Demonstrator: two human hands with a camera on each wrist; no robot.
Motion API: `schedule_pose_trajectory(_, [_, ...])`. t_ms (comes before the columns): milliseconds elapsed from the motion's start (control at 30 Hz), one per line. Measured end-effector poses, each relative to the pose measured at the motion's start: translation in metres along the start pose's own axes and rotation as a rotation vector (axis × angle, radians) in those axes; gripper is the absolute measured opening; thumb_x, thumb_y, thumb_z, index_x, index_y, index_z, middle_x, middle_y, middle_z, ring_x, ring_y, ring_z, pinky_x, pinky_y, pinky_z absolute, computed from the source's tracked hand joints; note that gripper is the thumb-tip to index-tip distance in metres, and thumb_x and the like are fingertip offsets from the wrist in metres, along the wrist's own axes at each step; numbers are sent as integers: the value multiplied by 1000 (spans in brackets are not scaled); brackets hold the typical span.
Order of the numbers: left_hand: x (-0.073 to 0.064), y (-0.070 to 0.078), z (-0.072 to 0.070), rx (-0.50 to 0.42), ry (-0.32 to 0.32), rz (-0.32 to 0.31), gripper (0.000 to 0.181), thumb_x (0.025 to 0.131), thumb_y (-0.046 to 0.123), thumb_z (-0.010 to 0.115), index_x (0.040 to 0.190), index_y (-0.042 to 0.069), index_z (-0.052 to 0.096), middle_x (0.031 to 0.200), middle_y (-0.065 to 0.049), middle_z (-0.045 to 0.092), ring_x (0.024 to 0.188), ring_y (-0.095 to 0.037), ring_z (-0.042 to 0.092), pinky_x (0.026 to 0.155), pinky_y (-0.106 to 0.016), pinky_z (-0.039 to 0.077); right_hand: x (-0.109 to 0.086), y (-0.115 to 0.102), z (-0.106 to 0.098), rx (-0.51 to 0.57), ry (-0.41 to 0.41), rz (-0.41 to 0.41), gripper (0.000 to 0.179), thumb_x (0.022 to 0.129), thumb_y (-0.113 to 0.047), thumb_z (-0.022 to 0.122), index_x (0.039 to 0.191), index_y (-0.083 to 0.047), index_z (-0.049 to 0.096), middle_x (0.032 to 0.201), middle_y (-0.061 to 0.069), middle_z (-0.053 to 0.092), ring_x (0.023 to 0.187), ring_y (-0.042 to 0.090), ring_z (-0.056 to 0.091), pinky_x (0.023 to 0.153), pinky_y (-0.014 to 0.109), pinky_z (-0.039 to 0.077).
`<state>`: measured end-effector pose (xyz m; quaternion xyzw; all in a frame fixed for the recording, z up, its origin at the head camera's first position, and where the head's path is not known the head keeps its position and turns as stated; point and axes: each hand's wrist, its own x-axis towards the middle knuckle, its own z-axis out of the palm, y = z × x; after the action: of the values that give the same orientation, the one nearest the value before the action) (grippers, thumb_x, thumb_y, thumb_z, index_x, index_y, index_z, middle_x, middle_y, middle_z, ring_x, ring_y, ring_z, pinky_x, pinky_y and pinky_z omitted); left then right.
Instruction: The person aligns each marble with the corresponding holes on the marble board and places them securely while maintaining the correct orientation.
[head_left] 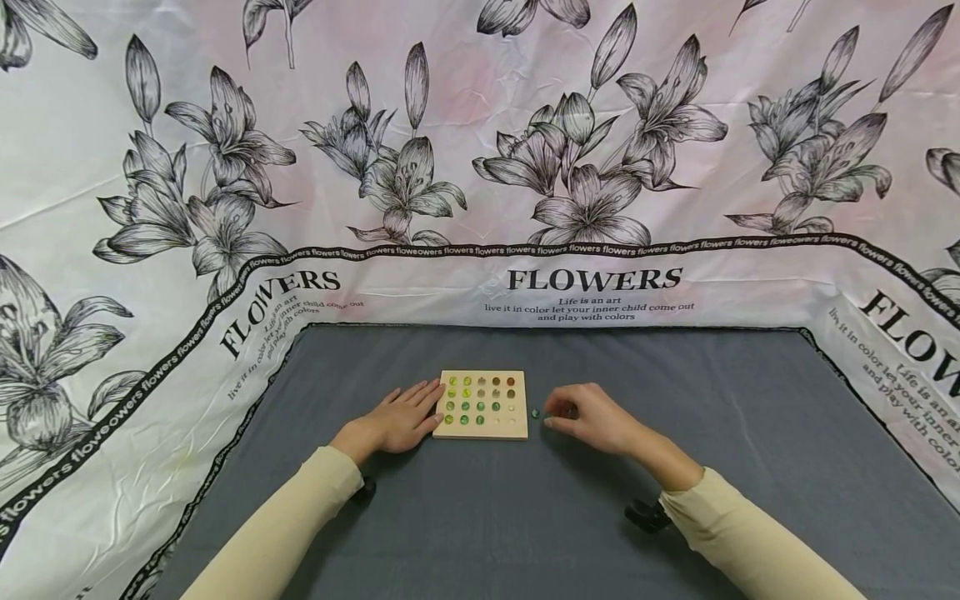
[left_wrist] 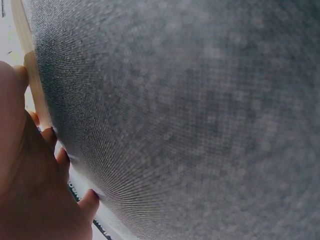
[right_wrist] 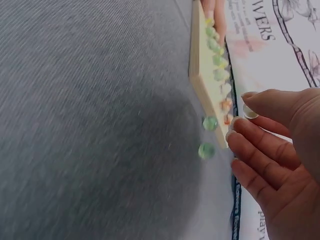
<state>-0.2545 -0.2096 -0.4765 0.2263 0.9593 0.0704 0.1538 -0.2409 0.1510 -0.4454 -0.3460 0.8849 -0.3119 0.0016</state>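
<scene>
A pale wooden board (head_left: 480,432) lies flat on the grey cloth, with rows of small glass marbles in its holes: yellow-green, green, clear and brown. Holes at its lower right corner hold no marble. Spread at the board's left edge, my left hand (head_left: 401,418) has straight fingers, with thumb and fingertips at the wood. To the right of the board hovers my right hand (head_left: 596,418). Its thumb and index finger pinch a pale glass marble (right_wrist: 250,111); the other fingers are loosely bent. Two green marbles (right_wrist: 206,150) show beside the board in the right wrist view.
The grey cloth (head_left: 480,525) covers the tabletop. Behind and around it hangs a white flower-print sheet (head_left: 420,292) with black lettering. Dark wrist devices (head_left: 647,515) sit under both forearms.
</scene>
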Motion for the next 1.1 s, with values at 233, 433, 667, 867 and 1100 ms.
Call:
schedule_pose_trajectory(233, [-7, 7, -8, -12, -6, 13, 64, 112, 46, 29, 167, 16, 12, 173, -4, 8, 158, -26, 10, 124, -58, 9, 16, -11, 8, 24, -5, -21, 5, 93, -12, 77, 96, -8, 75, 86, -9, 70, 76, 4, 64, 70, 28, 55])
schedule_pose_trajectory(433, [-9, 9, -10, 5, 8, 20, 64, 113, 45, 29, 166, 14, 14, 172, -6, 11, 158, -27, 12, 124, -58, 11, 28, -16, 18, 53, -11, -47, 7, 94, -9, 76, 100, -5, 75, 90, -4, 72, 80, 7, 66, 74, 30, 56])
schedule_pose_trajectory(667, [-9, 9, -9, 10, -6, 3, 63, 113, 46, 30, 167, 18, 13, 173, -2, 10, 159, -24, 10, 125, -56, 11, 38, -21, 31, 78, -38, -33, 6, 95, -9, 75, 100, -6, 75, 90, -2, 72, 79, 7, 66, 72, 27, 55])
schedule_pose_trajectory(867, [-11, 11, -12, 19, -1, 10, 63, 113, 46, 30, 166, 16, 15, 172, -3, 12, 158, -25, 12, 124, -56, 13, 44, -25, 41, 102, -50, -23, 5, 94, -7, 75, 99, -5, 75, 88, -3, 71, 79, 7, 65, 72, 28, 55])
schedule_pose_trajectory(1100, [-11, 11, -12, 18, 6, 14, 63, 113, 46, 29, 166, 16, 16, 172, -3, 13, 158, -25, 12, 124, -56, 13, 49, -25, 49, 86, -32, -31, 7, 94, -5, 74, 100, -4, 75, 91, 1, 72, 79, 9, 65, 73, 28, 55])
